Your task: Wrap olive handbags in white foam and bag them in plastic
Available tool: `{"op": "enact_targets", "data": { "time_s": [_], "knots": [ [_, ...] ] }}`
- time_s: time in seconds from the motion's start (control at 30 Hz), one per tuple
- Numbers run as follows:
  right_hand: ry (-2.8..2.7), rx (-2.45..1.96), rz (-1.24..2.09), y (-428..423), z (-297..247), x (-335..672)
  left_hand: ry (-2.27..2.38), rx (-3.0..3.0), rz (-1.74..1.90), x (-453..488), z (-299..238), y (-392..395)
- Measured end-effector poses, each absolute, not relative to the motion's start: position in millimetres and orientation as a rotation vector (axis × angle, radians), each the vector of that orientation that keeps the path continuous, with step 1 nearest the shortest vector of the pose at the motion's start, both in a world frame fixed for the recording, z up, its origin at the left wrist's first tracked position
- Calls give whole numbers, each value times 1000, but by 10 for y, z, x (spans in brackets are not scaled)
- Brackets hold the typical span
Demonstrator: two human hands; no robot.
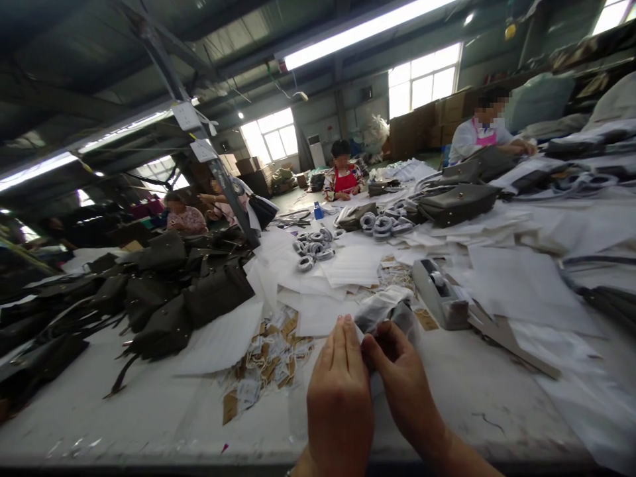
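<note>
At the front of the table, both my hands are on a bundle [385,308] with something grey and dark inside a whitish, see-through wrap. My left hand [340,391] has its fingers straight and together against the bundle's near left side; its thumb is hidden. Thumb and forefinger of my right hand [405,381] are bent into a pinch on the near edge of the wrap. What lies under the fingers cannot be seen. Just beyond the bundle on the right stands a grey tape dispenser [440,295]. Left of my hands lies a heap of brown string tags [271,354].
Dark bags [169,298] are piled on the left, with more bags [457,202] at the back right. Grey wrapped coils [315,246] and white foam sheets [355,268] cover the middle. A metal post [226,182] rises behind. Several people sit around the tables.
</note>
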State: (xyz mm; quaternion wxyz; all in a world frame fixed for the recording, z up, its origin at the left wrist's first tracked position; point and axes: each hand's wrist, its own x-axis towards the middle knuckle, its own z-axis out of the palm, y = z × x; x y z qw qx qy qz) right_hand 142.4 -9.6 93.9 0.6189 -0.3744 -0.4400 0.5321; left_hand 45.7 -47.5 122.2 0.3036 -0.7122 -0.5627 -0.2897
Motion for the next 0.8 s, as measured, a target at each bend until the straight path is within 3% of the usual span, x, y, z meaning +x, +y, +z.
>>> {"op": "enact_targets", "data": {
  "time_s": [0.13,0.33,0.5,0.6,0.7,0.8],
  "knots": [
    [-1104,-861,1204,-118,951,1476,-1580,-1941,-876,447,1153,-522],
    [-1095,-826,1394,-118,1083,1563,-1961,-2463,-1523,96,1378,-447],
    [-1377,-759,1420,-5,1123,1770,-2280,-2506,-1851,-20,1388,-317],
    [-1668,-885,1133,345,1038,2192,-2366,-2339,-2096,26,1343,-297],
    [-1438,-1456,626,905,839,2773,-2425,-2153,-2250,89,1317,-299],
    [-1312,-1655,545,1437,579,3241,-2417,-2091,-2277,151,1301,-286]
  ]
}}
